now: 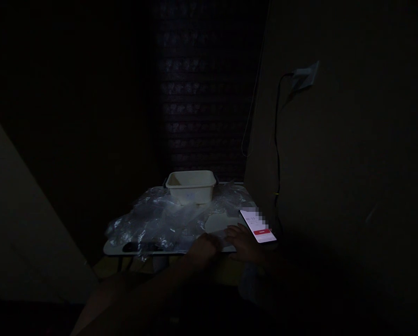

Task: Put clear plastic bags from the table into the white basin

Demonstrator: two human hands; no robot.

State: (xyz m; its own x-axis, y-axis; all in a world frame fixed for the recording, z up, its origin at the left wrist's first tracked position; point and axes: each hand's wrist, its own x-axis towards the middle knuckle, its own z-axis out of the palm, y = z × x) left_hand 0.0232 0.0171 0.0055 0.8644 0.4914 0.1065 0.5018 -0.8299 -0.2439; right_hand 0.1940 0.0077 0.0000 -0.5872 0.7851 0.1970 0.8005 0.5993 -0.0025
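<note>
The room is very dark. Clear plastic bags or film (pixel 153 221) lie in a crumpled heap over the left and back of a small white table (pixel 113 248). At the table's front edge, my left hand (pixel 205 248) is closed at one end of a flat, pale plastic piece (pixel 222 239); the grip itself is too dark to make out. My right hand (pixel 243 242) lies with its fingers spread at the piece's right side, just left of a lit phone (pixel 259 226).
A cream plastic tub (pixel 192 187) stands at the back of the table. Behind it hangs a dark blind (pixel 202 107) with a looped cord. A black cable (pixel 276 140) runs down the right wall from an outlet (pixel 306 78).
</note>
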